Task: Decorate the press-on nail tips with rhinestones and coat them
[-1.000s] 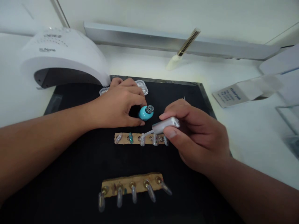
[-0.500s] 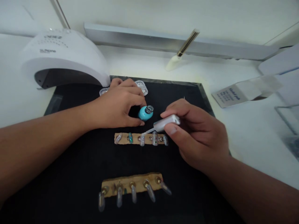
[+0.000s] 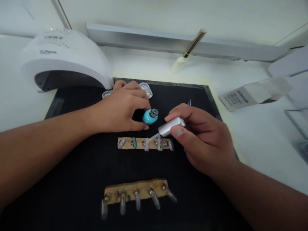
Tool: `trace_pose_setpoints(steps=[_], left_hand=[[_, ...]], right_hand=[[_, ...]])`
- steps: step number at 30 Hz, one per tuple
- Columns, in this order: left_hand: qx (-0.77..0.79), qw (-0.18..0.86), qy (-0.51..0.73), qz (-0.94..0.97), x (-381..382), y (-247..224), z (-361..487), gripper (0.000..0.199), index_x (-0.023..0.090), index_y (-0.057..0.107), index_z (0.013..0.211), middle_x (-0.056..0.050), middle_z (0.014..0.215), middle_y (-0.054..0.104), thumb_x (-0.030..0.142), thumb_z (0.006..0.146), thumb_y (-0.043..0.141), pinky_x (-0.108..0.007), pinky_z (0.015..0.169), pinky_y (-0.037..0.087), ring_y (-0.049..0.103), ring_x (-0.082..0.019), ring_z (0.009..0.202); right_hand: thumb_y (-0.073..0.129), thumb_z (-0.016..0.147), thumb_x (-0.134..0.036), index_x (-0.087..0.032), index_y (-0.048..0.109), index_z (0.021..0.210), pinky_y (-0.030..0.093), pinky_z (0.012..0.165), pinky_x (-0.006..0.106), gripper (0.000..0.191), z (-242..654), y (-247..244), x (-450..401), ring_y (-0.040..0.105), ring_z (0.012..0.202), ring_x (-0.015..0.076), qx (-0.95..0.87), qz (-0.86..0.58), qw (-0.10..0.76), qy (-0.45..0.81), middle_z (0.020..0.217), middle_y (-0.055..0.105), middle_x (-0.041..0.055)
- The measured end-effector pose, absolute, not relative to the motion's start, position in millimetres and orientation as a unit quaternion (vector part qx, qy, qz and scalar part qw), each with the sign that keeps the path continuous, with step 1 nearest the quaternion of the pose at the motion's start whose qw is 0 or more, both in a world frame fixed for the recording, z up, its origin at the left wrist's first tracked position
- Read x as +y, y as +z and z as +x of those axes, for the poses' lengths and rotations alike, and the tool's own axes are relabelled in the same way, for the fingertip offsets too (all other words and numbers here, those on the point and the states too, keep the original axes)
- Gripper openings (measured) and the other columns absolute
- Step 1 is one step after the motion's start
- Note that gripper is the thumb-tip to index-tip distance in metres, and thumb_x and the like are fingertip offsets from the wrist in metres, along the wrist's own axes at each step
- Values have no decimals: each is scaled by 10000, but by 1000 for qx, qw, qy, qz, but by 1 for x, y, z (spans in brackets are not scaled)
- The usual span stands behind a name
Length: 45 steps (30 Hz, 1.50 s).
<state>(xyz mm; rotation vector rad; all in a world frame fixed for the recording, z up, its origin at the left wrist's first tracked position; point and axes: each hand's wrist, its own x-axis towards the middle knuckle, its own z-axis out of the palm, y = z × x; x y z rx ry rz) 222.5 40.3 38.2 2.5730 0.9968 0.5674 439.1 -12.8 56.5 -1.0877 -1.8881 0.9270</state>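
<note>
My right hand point(image 3: 202, 134) pinches the silver cap of a nail polish brush point(image 3: 168, 126) between thumb and fingers. The brush's tip touches a clear, glittery false nail point(image 3: 146, 145) at the middle of the far cardboard strip point(image 3: 139, 143). A teal false nail point(image 3: 134, 142) and several clear ones are mounted on that strip too. My left hand point(image 3: 125, 106) is closed around an uncapped turquoise nail polish bottle point(image 3: 150, 116), which leans toward the brush. Nearer to me, a second cardboard strip point(image 3: 137, 189) bears several clear false nails on metal stands.
A white nail lamp point(image 3: 67, 54) stands at the back left. Clear cases point(image 3: 146, 89) lie behind my left hand. Tweezer tips point(image 3: 189, 102) show behind my right hand. An alcohol pad box point(image 3: 243, 96) sits at right, a brush with a gold-striped handle point(image 3: 193, 43) at the back.
The brush tip has shifted slightly down along the middle nail, and my right hand has moved a little with it. My left hand and the bottle stay in place.
</note>
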Motion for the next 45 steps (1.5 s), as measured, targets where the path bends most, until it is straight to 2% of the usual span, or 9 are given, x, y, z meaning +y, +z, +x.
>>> trace_pose_setpoints(steps=[8,14,18,24,32,39,45], left_hand=[[354,164,194,900,40,40,223,249,215,691,872,-35,986,699,400,720,761,-468,910,288,530,-301,1087],[356,169,190,899,40,40,223,254,207,699,881,-32,990,695,400,727,757,-461,915,281,528,-292,1076],[352,167,200,899,40,38,223,253,205,700,878,-23,977,693,391,719,766,-451,924,276,531,-290,1077],[352,165,199,900,41,38,222,269,213,704,876,-24,966,693,426,724,767,-447,919,265,532,-289,1065],[350,165,204,899,41,38,223,272,210,694,866,-22,968,693,429,722,770,-462,921,263,537,-297,1077],[352,166,199,900,41,38,223,263,216,698,881,-25,982,689,425,731,755,-460,940,271,532,-293,1082],[351,163,203,900,40,38,223,245,218,693,872,-22,969,696,412,733,753,-464,915,272,538,-291,1068]], right_hand=[[649,866,-283,-249,677,867,470,580,295,44,440,53,-10,563,632,142,-695,-457,386,398,743,631,-2],[664,868,-295,-263,694,870,487,615,297,43,441,49,-10,593,706,159,-639,-419,425,485,793,662,10],[665,868,-305,-246,690,882,485,607,287,65,440,50,-13,571,677,145,-633,-406,409,517,788,657,5],[661,860,-292,-250,672,876,499,551,294,45,439,54,-13,571,614,147,-650,-419,377,510,737,631,6],[657,867,-296,-267,686,861,474,599,300,42,440,53,-11,572,672,152,-669,-458,378,448,770,635,9],[659,870,-323,-251,674,887,478,589,286,75,441,53,-15,560,662,140,-650,-404,388,513,782,610,3],[652,854,-288,-215,661,863,478,577,265,75,440,55,-12,571,644,125,-681,-421,356,482,764,610,-2]])
